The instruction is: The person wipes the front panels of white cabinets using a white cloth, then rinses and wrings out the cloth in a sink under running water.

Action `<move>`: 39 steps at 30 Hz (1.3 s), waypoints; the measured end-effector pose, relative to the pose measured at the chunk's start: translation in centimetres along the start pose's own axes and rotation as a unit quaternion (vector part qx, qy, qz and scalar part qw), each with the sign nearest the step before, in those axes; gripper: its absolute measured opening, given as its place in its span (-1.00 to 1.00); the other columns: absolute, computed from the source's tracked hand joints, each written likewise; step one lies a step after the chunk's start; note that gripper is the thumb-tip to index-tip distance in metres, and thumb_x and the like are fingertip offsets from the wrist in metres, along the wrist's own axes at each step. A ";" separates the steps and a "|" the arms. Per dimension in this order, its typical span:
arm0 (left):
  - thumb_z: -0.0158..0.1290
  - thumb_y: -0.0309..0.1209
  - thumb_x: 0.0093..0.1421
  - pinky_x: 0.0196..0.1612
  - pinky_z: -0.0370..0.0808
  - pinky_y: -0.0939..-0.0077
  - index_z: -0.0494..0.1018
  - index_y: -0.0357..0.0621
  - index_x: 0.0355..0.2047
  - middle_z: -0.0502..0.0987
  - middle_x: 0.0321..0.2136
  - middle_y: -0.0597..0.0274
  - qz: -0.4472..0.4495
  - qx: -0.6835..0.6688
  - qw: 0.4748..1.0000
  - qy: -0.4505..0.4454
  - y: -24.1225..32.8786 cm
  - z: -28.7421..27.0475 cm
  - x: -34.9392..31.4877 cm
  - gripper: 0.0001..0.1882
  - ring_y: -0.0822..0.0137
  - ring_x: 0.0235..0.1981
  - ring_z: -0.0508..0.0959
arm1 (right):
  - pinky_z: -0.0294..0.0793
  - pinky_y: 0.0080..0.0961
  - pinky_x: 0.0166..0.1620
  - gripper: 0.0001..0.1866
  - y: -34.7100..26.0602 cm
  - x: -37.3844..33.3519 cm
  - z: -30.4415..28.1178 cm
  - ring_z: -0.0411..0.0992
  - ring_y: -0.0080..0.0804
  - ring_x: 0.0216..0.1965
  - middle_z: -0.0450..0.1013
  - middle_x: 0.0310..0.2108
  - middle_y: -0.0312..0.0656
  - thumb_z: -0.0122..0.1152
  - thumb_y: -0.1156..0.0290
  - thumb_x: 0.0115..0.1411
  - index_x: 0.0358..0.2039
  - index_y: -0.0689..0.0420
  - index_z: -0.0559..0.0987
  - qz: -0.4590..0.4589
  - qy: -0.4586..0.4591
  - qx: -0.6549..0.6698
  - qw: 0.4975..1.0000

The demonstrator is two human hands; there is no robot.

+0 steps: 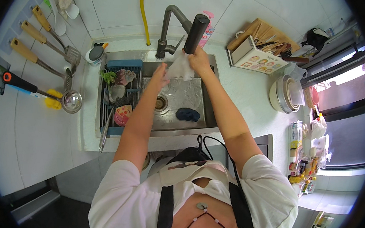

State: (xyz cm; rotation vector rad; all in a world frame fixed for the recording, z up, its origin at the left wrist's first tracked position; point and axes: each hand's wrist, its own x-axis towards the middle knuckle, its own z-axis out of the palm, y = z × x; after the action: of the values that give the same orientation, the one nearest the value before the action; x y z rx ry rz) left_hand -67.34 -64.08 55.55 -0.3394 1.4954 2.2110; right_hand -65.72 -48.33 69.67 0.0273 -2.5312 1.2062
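Both my hands are over the steel sink point(208, 122), under the dark tap head point(196, 33). My right hand point(198, 60) holds the top of a white cloth point(180, 67) just below the spout. My left hand point(159, 74) touches the cloth's left side, fingers spread against it. The tap's bent neck point(170, 17) rises from the back rim of the sink. A dark blue rag point(187, 114) lies on the sink floor near the round drain point(160, 103).
A blue drying rack point(122, 97) with small dishes fills the sink's left part. Wooden-handled utensils point(38, 43) hang on the left wall. A knife and utensil holder point(259, 51) and stacked bowls point(289, 94) stand on the right counter. A pink bottle point(206, 32) is behind the tap.
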 end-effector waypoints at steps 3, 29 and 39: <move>-0.11 0.12 0.11 -0.06 0.29 0.10 0.20 0.06 0.05 0.09 0.13 0.21 -0.080 -0.087 0.990 -0.073 0.1 2.4 -2.2 -0.40 0.24 0.13 0.12 | 0.37 -0.46 -0.33 -0.72 0.7 0.6 0.6 0.41 -0.39 -0.39 0.44 -0.44 -0.12 0.06 0.45 -0.02 -0.23 0.17 0.44 0.077 -0.034 0.018 0.996; -0.11 -0.06 0.18 -0.29 0.44 0.37 0.34 -0.09 -0.19 0.41 -0.26 0.20 -0.006 -0.191 0.982 0.013 3.6 7.3 -2.1 -0.62 0.29 -0.33 0.46 | 0.29 -0.64 -0.56 -0.63 4.5 -3.6 0.9 0.33 -0.59 -0.54 0.36 -0.54 -0.34 0.22 0.24 0.03 -0.18 0.10 0.38 0.311 -0.081 0.406 0.855; -0.08 -0.10 0.16 -0.42 0.44 0.32 0.44 -0.13 -0.38 0.45 -0.54 0.21 0.094 -0.236 0.967 0.013 1.8 9.2 -1.7 -0.66 0.24 -0.55 0.48 | 0.36 -0.25 -0.36 -0.80 -1.4 -5.1 2.5 0.44 -0.11 -0.48 0.39 -0.60 0.02 0.04 0.30 0.10 -0.43 0.19 0.38 0.114 0.043 0.014 0.993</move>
State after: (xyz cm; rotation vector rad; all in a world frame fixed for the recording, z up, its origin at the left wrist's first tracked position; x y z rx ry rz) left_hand -66.35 -56.52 61.22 -0.3861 1.0305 2.7178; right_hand -61.43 -51.77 67.74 -0.3073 -2.4945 1.2952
